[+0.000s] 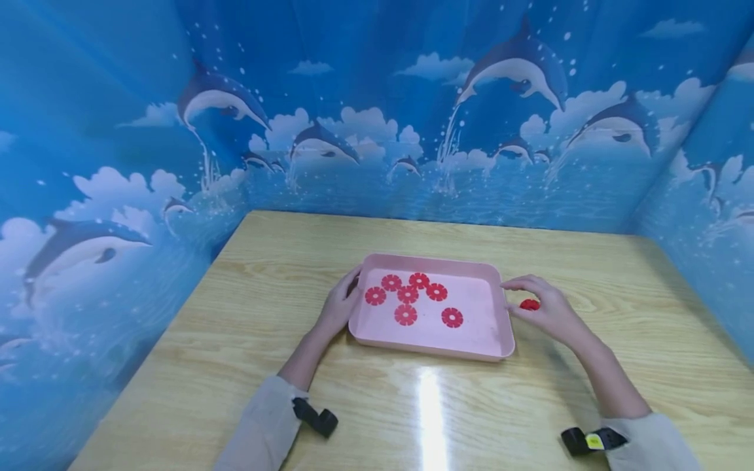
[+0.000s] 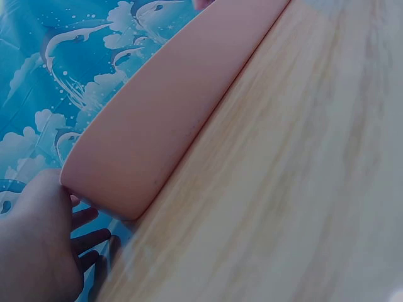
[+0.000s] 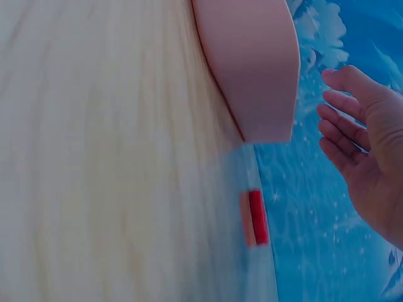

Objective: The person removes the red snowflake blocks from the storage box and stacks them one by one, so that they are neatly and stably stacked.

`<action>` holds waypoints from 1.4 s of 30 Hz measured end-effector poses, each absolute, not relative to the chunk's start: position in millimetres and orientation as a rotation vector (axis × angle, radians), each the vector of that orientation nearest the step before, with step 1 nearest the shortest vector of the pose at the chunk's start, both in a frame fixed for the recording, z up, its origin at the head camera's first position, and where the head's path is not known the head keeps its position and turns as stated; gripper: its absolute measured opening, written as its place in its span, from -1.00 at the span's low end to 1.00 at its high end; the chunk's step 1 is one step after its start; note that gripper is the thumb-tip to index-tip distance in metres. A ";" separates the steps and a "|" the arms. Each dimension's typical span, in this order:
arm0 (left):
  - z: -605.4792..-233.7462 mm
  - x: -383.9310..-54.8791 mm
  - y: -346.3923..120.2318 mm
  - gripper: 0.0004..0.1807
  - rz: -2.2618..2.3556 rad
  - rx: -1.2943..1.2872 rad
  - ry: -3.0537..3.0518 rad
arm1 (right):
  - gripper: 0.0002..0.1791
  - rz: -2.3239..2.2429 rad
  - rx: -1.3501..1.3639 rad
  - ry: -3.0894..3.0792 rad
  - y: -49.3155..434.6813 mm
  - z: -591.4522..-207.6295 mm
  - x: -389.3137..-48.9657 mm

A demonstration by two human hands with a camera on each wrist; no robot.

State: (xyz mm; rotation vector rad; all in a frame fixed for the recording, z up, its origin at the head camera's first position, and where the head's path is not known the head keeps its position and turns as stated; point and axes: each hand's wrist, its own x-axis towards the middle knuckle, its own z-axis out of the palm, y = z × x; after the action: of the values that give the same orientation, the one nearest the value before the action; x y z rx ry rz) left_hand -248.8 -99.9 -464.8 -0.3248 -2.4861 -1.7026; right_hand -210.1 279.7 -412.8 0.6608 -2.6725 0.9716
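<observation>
A shallow pink tray point(image 1: 432, 343) lies on the table with several flat, notched red discs point(image 1: 406, 314) spread inside it, mostly in its left half. My left hand point(image 1: 338, 305) rests against the tray's left wall; in the left wrist view its fingers point(image 2: 91, 240) stretch out beside the tray's corner, the thumb out of sight. Beyond the tray's right wall is my right hand point(image 1: 548, 307), fingers and thumb spread apart with nothing between them. A small red piece point(image 1: 529, 305) lies on the table by that hand, partly covered by it; the right wrist view shows the red piece point(image 3: 258, 217) edge-on.
The light wooden table point(image 1: 283, 261) extends around the tray, with a bright glare strip in front. A blue dolphin-print curtain point(image 1: 365, 183) borders its back and sides. Each wrist bears a small black camera point(image 1: 315, 417) over a pale sleeve point(image 1: 262, 425).
</observation>
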 end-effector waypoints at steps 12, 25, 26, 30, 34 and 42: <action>-466.5 -249.9 -100.6 -0.52 -1.712 -0.315 -2.485 | -0.59 1.161 0.831 -2.769 223.1 -414.1 -238.9; -464.8 -248.7 -100.0 -0.52 -1.699 -0.320 -2.480 | -0.57 1.184 0.848 -2.885 194.9 -427.1 -262.6; -464.9 -248.8 -99.9 -0.52 -1.699 -0.318 -2.482 | -0.57 1.171 0.838 -2.893 194.1 -428.2 -263.5; -465.6 -249.1 -99.9 -0.52 -1.701 -0.309 -2.492 | -0.57 1.140 0.779 -2.934 192.3 -432.9 -266.3; -465.0 -248.9 -99.5 -0.52 -1.711 -0.302 -2.492 | -0.57 1.130 0.732 -2.966 191.9 -436.9 -268.0; -463.5 -248.0 -99.2 -0.52 -1.711 -0.303 -2.495 | -0.60 1.135 0.707 -2.970 191.5 -439.3 -269.8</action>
State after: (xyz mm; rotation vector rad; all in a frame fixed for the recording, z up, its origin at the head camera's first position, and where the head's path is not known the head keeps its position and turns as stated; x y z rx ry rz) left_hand -248.0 -99.2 -463.5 -0.3031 -2.4948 -1.7114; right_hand -269.8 191.5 -439.3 0.7071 -2.9697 1.1353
